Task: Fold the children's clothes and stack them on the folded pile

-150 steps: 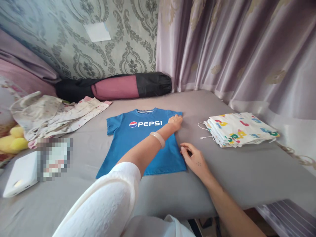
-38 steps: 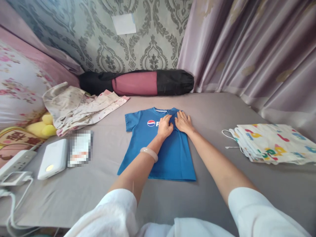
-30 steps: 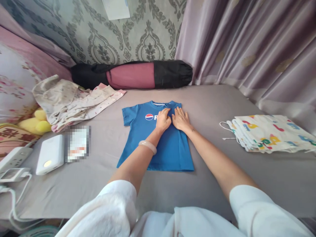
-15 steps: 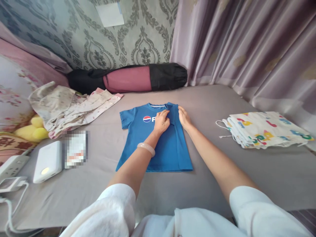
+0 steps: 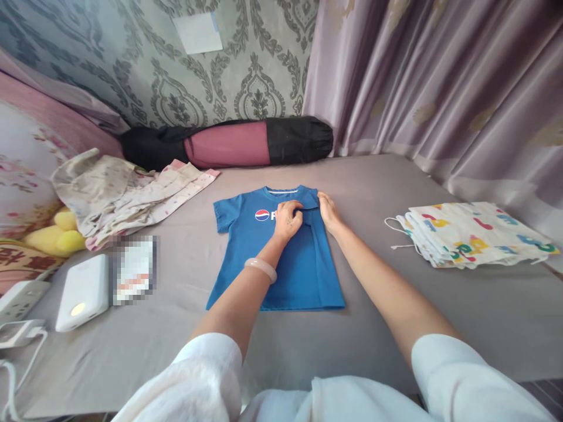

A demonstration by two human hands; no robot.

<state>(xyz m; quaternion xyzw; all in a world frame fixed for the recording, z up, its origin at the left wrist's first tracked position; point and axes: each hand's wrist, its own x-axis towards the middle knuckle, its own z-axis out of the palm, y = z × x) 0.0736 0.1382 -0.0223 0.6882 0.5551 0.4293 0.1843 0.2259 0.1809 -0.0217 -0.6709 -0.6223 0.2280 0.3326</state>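
The left hand point(image 5: 289, 219), its grip unclear, touches the blue shirt point(image 5: 299, 271); the right hand point(image 5: 329, 212) sits unclenched at its right edge. A slip could bunch the folded sleeve point(image 5: 311, 218).

Here's my bare left hand point(image 5: 288, 221), half-curled, left forearm point(image 5: 240, 305) angled toward one o'clock; my bare right hand point(image 5: 329, 214), outstretched, sits at its three, right forearm point(image 5: 382, 281) aiming eleven.
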